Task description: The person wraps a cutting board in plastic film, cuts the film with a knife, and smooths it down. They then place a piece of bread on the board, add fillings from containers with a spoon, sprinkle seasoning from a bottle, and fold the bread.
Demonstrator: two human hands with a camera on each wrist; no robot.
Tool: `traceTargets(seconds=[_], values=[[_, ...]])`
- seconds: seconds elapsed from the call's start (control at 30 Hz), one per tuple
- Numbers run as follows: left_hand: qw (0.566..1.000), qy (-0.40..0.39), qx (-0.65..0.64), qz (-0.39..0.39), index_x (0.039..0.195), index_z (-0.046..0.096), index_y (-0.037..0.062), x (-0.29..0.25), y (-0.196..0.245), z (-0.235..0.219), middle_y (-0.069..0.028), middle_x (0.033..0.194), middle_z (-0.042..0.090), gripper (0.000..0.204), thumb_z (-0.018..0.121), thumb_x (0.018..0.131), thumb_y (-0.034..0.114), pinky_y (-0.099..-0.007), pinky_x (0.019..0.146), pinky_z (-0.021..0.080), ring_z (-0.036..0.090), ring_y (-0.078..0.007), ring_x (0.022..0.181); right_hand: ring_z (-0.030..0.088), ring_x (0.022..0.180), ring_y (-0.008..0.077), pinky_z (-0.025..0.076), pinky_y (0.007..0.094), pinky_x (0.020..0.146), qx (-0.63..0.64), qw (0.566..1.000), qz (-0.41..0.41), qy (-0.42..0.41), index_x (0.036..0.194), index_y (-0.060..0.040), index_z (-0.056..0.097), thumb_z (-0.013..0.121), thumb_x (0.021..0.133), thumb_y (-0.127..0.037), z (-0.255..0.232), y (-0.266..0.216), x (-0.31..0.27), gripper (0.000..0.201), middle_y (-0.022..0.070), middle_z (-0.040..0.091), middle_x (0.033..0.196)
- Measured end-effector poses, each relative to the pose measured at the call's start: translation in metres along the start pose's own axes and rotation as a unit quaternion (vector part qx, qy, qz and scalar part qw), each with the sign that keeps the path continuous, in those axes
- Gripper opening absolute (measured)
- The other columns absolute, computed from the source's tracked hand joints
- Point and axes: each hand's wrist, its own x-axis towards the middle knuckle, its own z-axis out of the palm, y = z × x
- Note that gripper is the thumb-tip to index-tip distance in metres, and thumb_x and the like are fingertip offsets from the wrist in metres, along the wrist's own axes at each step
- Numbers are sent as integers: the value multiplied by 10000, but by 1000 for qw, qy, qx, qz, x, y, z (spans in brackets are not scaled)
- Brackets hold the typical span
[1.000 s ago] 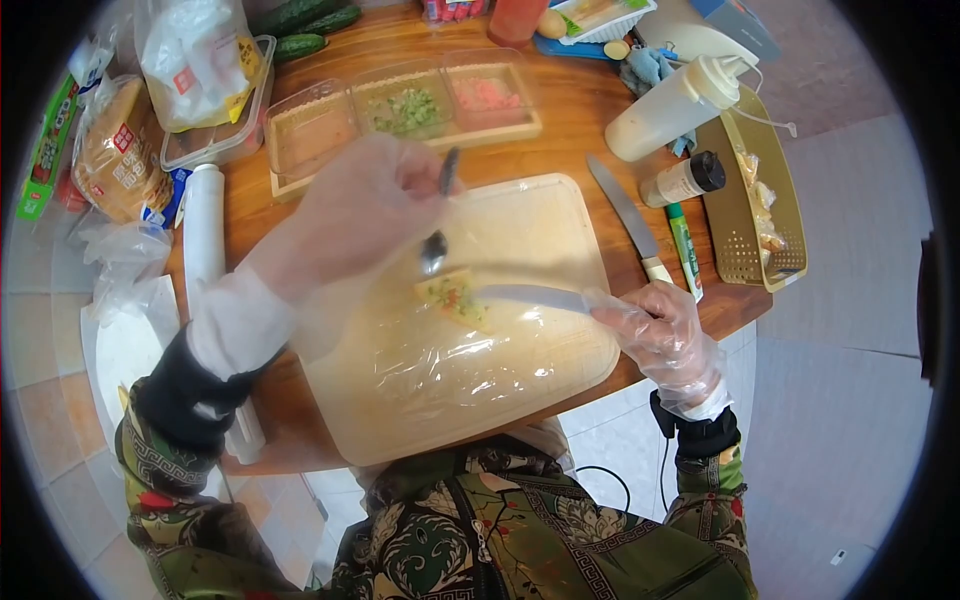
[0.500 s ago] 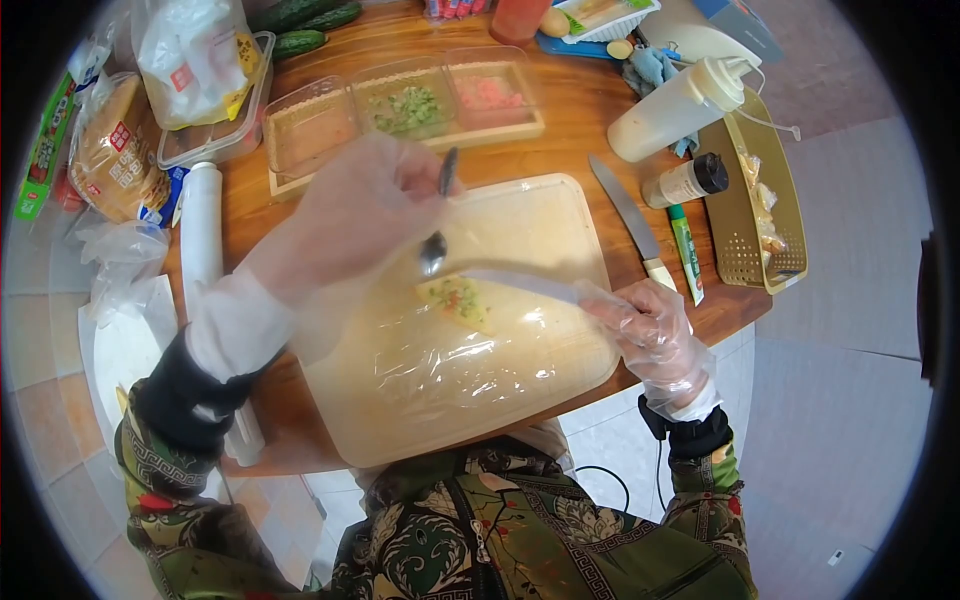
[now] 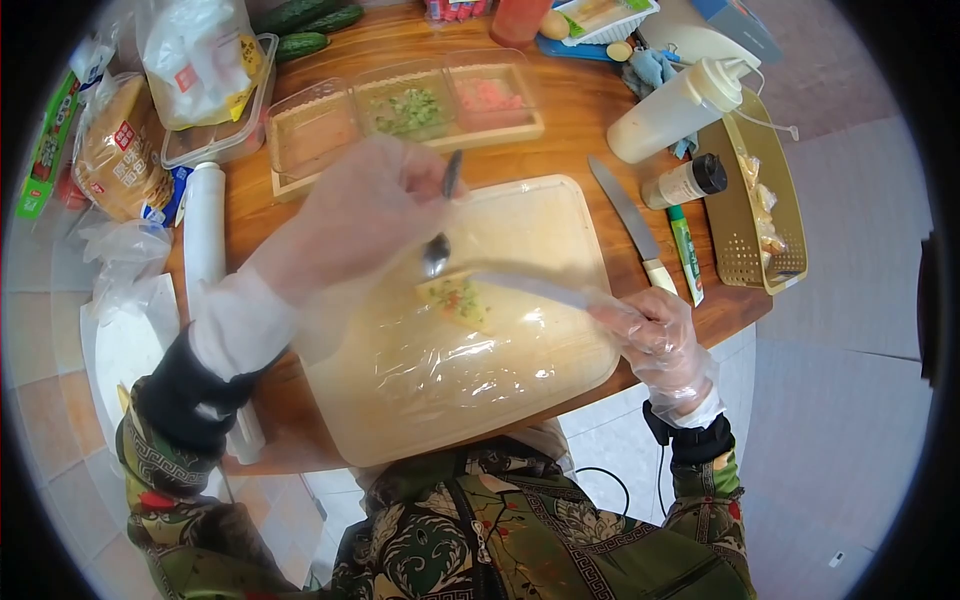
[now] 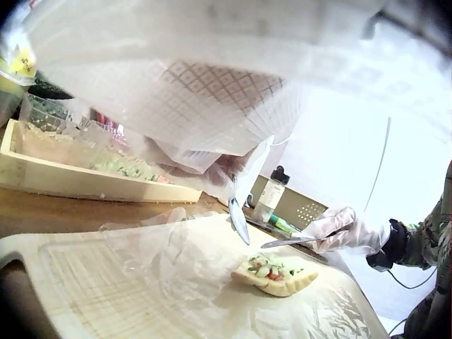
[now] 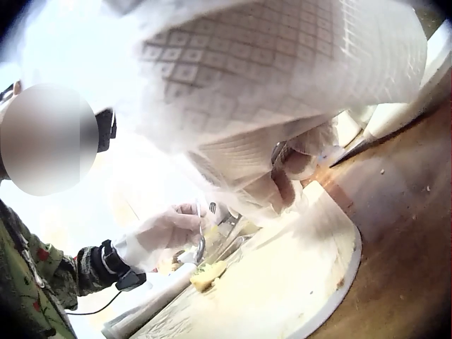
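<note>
My gloved left hand (image 3: 375,205) holds a metal spoon (image 3: 437,255) upright, its bowl low above the cutting board (image 3: 530,215). Beneath the spoon, a piece of bread (image 4: 282,284) topped with chopped green and red bits (image 3: 458,298) lies on clear plastic film spread over the board. From the right side, my gloved right hand (image 3: 660,335) grips a knife (image 3: 535,290), whose blade points left with its tip near the bread's upper edge. In the left wrist view the knife (image 4: 289,241) is seen nearly edge-on, close over the filling.
Behind the board stands a wooden tray (image 3: 400,145) with chopped fillings in clear boxes. A second knife (image 3: 625,215), a seasoning bottle (image 3: 680,182), a squeeze bottle (image 3: 670,110) and a basket (image 3: 745,220) are on the right. A white roll (image 3: 205,235) lies left.
The knife tip has shifted up and left to the bread's upper edge, then slightly back right, the right hand moving with it. The left hand and spoon stay nearly still.
</note>
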Motion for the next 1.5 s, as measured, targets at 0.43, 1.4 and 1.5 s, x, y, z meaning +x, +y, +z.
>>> traceTargets(seconds=[0.43,1.4,1.5], values=[[998,27,-8,56,956,737,-1,8,8,-20,-11,836,702,199,738,870,178,-241,684,480,611,-60,753,563,596,225,405,344,520,75,997,23,-18,1031,-103,791,741,710,74,-14,-11,5,369,59,571,686],[990,96,77,74,878,701,12,97,-13,-66,-8,772,688,180,669,908,187,-238,631,435,524,-56,669,561,574,249,398,352,478,15,999,-16,-31,1012,-135,788,733,624,56,-20,-3,64,436,51,591,699],[990,83,110,41,887,703,4,92,-3,-76,-5,799,696,178,656,914,174,-232,648,444,536,-49,698,571,583,246,407,349,483,7,1000,-2,-21,1022,-139,789,736,629,52,-21,-4,64,441,48,594,702]])
